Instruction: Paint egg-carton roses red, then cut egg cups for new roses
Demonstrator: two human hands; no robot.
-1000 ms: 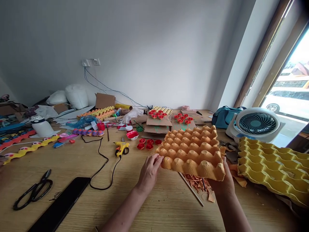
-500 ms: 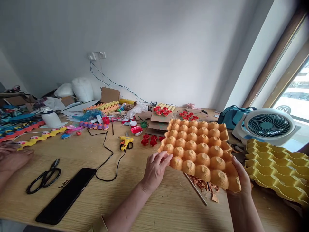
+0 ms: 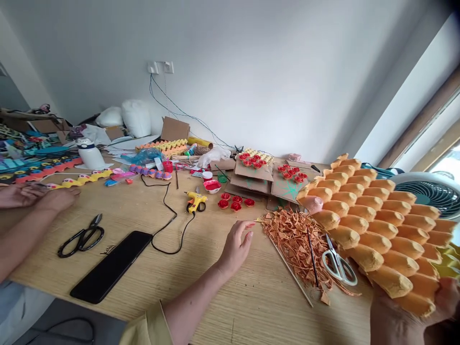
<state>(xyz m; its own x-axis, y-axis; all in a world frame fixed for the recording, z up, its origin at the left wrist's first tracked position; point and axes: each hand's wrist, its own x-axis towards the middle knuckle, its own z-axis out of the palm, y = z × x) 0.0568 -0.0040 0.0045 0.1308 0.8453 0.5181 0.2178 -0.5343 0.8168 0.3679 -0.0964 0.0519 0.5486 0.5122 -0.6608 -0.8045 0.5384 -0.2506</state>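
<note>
From the head camera, we see the left hand (image 3: 234,248) free of the orange egg tray (image 3: 373,225) it gripped half a second ago; its fingers curl loosely, holding nothing we can make out. The right hand (image 3: 445,298) alone grasps the tray by its near corner. The tray has swung to the right, baring a heap of orange scraps (image 3: 291,239) and a pair of white-handled scissors (image 3: 338,266) at the heap's edge.

Across the wood-grained table (image 3: 208,292), we find a yellow glue gun (image 3: 196,202), a group of red paper flowers (image 3: 235,206), a dark slab (image 3: 111,268) and black-handled scissors (image 3: 82,239). At far left, another person's hands (image 3: 59,197) rest near a yellow strip (image 3: 84,178). A pale wall (image 3: 258,76) rises behind, and a fan (image 3: 434,194) stands at right, partly hidden by the tray.

The tray hangs above the table's right side, just beyond the scissors and in front of a yellow tray (image 3: 452,261). It tilts steeply, its domes pointing rightward and slightly down as we look, its longer run slanting from upper left to lower right.
</note>
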